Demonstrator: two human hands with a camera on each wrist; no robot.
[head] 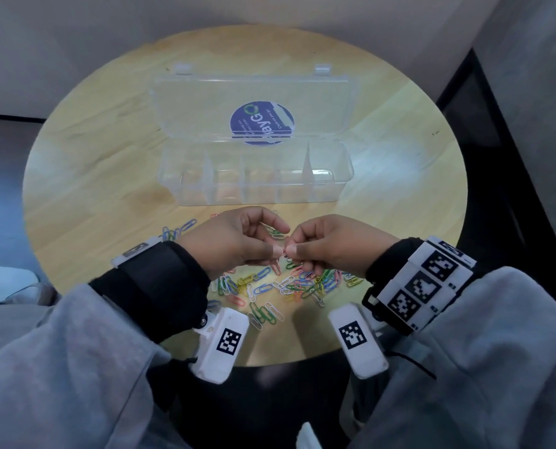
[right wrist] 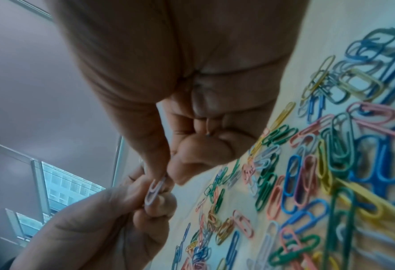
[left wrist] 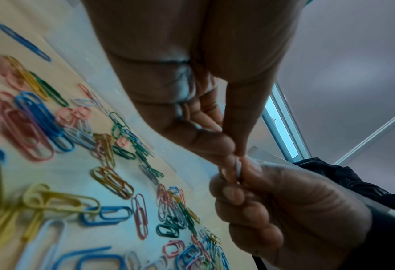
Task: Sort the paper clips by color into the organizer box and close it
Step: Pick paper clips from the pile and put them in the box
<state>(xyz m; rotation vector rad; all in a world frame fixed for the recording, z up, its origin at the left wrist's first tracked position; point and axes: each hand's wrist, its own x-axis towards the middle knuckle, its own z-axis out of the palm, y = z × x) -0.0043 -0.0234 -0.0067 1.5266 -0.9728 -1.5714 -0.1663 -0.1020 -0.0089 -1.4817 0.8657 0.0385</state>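
while loose clips (head: 270, 286) lie below, left hand (head: 234, 241) & right hand (head: 331, 244) fingers pinch linked clips (head: 283, 251) btwn them.

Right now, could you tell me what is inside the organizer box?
The organizer box is open and its visible compartments hold no clips. The paper clips lie on the table; both hands hide some.

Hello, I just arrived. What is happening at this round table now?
A person sorts coloured paper clips. The left hand and the right hand meet above the loose pile of mixed-colour clips and together pinch one small paper clip at their tips. Behind the pile, the clear plastic organizer box stands open on the round wooden table; its compartments look empty.
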